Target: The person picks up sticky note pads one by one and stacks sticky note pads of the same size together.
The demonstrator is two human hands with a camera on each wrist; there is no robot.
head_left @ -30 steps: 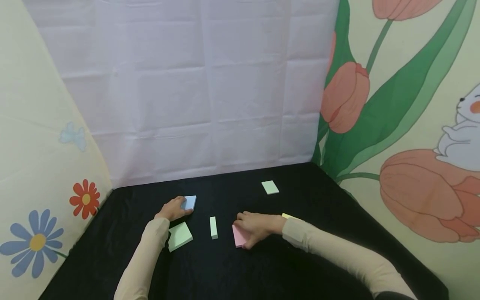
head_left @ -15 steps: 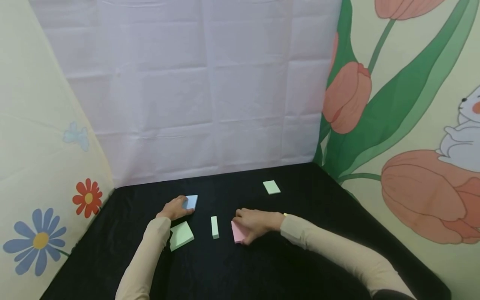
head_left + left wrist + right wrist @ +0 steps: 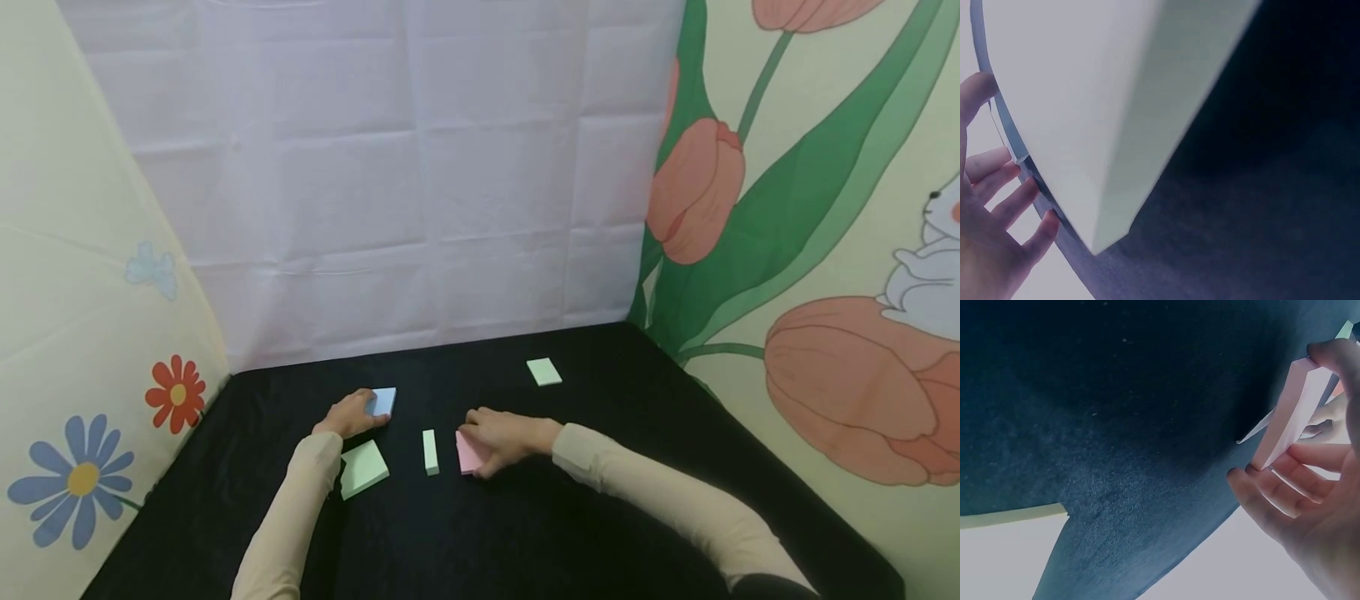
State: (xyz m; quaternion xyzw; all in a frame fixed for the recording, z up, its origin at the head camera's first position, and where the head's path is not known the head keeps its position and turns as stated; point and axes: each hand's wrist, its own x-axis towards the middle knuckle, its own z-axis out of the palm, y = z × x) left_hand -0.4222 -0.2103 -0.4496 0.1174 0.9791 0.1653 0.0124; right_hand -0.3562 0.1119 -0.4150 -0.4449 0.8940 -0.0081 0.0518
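My right hand [image 3: 502,437] grips a pink sticky note pad [image 3: 470,454] by opposite edges, thumb at one end and fingers at the other. The right wrist view shows this pink pad [image 3: 1294,409] tilted between thumb and fingers. Farther left, my left hand [image 3: 352,414] holds a light blue sticky note pad [image 3: 383,402] between thumb and fingers, covering its left side. A narrow pale green pad [image 3: 430,452] lies between the two hands. A wider green pad [image 3: 364,469] sits just below the left hand and looms large in the left wrist view.
Another pale green pad [image 3: 543,372] lies at the back right of the black-covered table [image 3: 480,542]. A pad with a yellowish edge [image 3: 1010,550] shows in the right wrist view; the right forearm hides it in the head view. A white cloth [image 3: 420,183] hangs behind.
My right hand has moved left and slightly away from me with the pink pad, closer to the narrow green pad. The left hand stays on the blue pad. The yellow pad has become hidden.
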